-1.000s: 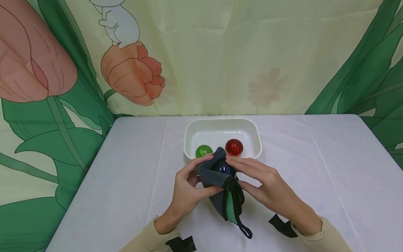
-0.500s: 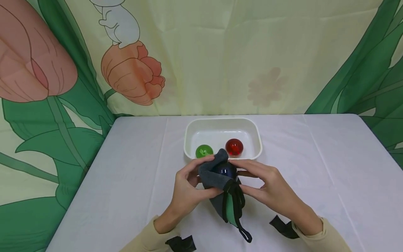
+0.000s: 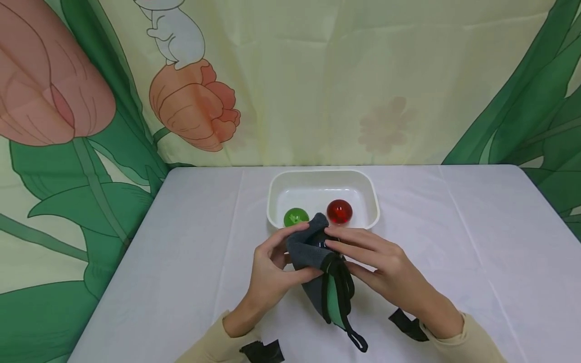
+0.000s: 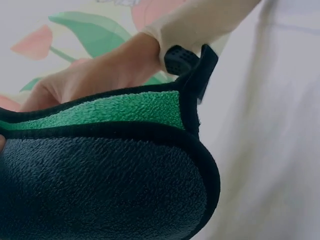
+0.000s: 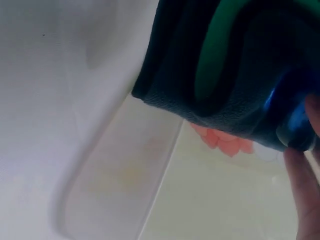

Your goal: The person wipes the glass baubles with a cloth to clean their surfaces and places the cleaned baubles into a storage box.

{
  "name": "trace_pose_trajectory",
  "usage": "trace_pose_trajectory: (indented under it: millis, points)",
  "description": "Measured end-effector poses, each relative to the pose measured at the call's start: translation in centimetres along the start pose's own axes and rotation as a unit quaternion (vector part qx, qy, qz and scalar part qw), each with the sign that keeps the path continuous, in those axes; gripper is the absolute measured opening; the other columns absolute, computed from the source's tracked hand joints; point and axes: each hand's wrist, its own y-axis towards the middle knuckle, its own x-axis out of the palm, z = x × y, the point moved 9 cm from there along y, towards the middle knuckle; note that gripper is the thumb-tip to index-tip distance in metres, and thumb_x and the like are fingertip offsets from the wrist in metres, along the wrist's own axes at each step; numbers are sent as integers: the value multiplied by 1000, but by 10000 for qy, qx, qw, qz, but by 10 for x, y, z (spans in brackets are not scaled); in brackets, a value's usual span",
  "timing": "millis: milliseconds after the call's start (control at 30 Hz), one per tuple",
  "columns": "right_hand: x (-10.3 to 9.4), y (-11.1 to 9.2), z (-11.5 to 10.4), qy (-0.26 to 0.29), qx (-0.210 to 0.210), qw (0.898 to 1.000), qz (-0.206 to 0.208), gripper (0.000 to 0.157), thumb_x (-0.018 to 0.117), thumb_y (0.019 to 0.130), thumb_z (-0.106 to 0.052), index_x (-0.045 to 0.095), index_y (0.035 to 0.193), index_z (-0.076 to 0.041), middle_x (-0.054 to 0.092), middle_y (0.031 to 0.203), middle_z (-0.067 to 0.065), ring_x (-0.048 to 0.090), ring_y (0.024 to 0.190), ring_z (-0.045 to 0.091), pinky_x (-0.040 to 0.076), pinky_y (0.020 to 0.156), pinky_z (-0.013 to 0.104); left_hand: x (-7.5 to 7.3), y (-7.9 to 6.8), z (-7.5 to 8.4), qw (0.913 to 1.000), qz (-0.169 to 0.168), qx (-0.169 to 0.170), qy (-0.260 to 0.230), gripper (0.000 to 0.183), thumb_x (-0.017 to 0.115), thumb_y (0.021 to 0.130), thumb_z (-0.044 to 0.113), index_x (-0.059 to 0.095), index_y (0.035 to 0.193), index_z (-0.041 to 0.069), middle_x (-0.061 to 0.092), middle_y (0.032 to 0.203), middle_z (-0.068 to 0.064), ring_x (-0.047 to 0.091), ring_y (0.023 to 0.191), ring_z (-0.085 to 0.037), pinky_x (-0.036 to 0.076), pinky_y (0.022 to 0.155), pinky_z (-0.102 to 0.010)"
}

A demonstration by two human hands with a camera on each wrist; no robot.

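Observation:
In the head view, my left hand (image 3: 272,267) grips a folded dark blue-grey cloth (image 3: 308,257) with black edging, a green lining and a hanging loop. A shiny dark blue ball (image 3: 322,244) sits in the cloth's fold, mostly covered. My right hand (image 3: 386,259) holds the ball from the right, fingers across its upper side and thumb lower down. Fingertips press on the glossy ball (image 5: 287,107) in the right wrist view. The left wrist view is filled by the cloth (image 4: 100,185), with a bare forearm and sleeve behind it.
Just beyond the hands stands a white tray (image 3: 322,176) holding a green ball (image 3: 296,217) and a red ball (image 3: 339,212). A white cloth covers the table (image 3: 204,242). Behind it hangs a printed curtain (image 3: 290,91).
My right fingers lift off a little, showing more of the blue ball, then come back over it. The cloth stays in my left hand, almost unmoved; its loop swings slightly.

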Motion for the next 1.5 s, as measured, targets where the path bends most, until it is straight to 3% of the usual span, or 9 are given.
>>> trace_pose_trajectory:
  millis: [233,367,500,733,933,1167,1300,1400,1500]
  points:
    - [5,-10,18,483,1353,9892,-284,66,75,69,8,52,129,-8,54,128,5,59,106,16,51,77,23,5,1,15,9999,-84,17,68,62,72,66,-16,50,122,-6,55,118,-20,58,97,-26,53,72,-34]
    - [6,-10,17,347,1390,9887,-447,58,73,78,-11,50,131,-8,52,130,6,58,107,16,49,82,22,4,1,9,9999,-102,91,6,62,74,66,-13,50,123,-2,54,121,-17,58,100,-27,53,72,-35]
    - [5,-9,16,48,1290,9903,-520,53,52,90,-37,49,132,-6,50,132,7,53,115,18,42,91,19,0,2,2,9997,-66,133,-214,62,75,66,-11,51,123,0,54,124,-15,57,103,-30,53,75,-37]
    - [2,1,0,-260,249,9990,-248,44,48,94,-30,55,125,0,52,129,13,50,117,24,38,94,21,-1,3,3,9994,-45,124,-326,61,73,67,-12,51,123,-2,54,124,-16,56,105,-30,52,78,-39]
    - [1,3,-3,-278,16,9994,-217,37,46,96,-26,59,121,-3,53,127,15,50,117,27,39,94,22,1,5,2,9996,-30,44,-286,60,73,68,-11,52,123,0,55,123,-15,57,104,-31,52,78,-40]
    - [0,-1,6,-162,554,9982,-161,39,50,94,-28,58,124,-5,53,128,12,52,116,23,43,89,20,3,6,-1,9999,-47,-81,-132,61,74,69,-8,52,125,3,55,122,-12,56,103,-29,52,76,-38]
    - [0,-6,18,181,1218,9924,-23,53,73,78,-8,55,127,-6,56,127,9,56,111,19,47,84,21,3,5,-2,9999,-29,-106,-107,63,74,69,-7,51,126,4,54,123,-12,56,103,-29,52,76,-38]
    - [1,-8,23,336,1433,9891,7,68,75,66,11,54,128,-6,57,126,8,58,108,17,49,80,23,2,5,-3,9997,9,-125,-194,63,74,69,-8,51,126,3,56,122,-13,57,102,-29,52,76,-40]
    - [3,-9,24,276,1437,9891,-142,65,76,70,4,52,130,-7,55,128,8,57,111,18,47,84,22,1,4,-3,9995,56,-144,-289,62,73,69,-10,51,125,2,57,121,-14,57,101,-29,53,75,-40]
